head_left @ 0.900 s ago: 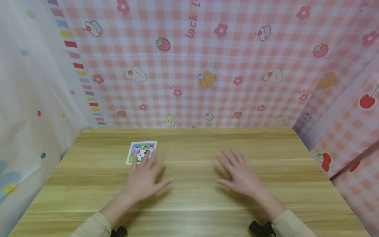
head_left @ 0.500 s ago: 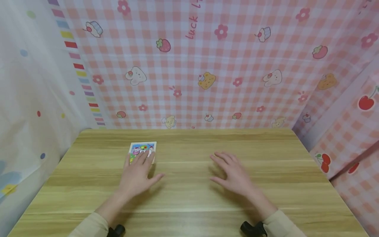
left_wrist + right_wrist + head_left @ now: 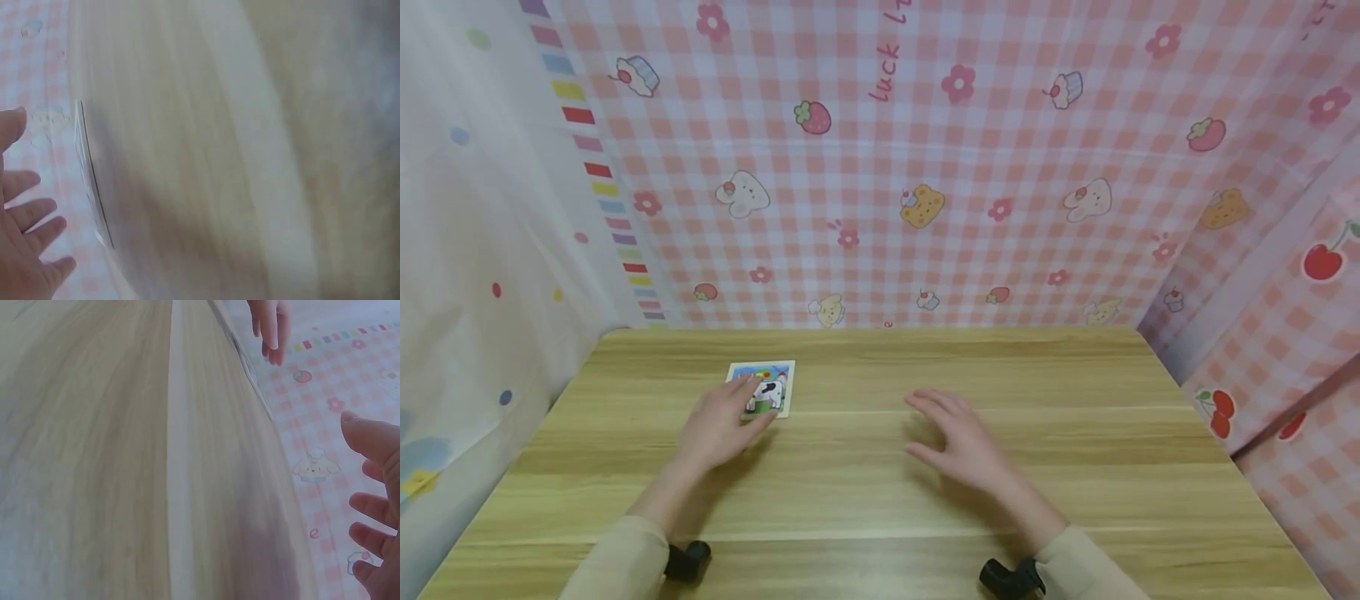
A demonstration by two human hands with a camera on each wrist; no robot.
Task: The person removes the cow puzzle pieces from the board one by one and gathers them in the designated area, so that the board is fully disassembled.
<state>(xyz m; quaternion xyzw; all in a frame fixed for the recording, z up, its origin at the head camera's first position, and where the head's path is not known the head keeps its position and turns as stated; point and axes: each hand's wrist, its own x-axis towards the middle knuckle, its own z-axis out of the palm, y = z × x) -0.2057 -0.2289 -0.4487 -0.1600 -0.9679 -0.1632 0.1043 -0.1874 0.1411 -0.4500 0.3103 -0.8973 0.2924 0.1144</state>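
Well, cow card [image 3: 774, 387] below left fingers [image 3: 47, 233] (gap between).

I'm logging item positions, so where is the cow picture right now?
In the head view, the cow picture lies on the left side of the wooden table, toward its far edge, partly hidden behind the left hand.

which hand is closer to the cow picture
The left hand: in the head view it overlaps the cow picture; the right hand is well apart.
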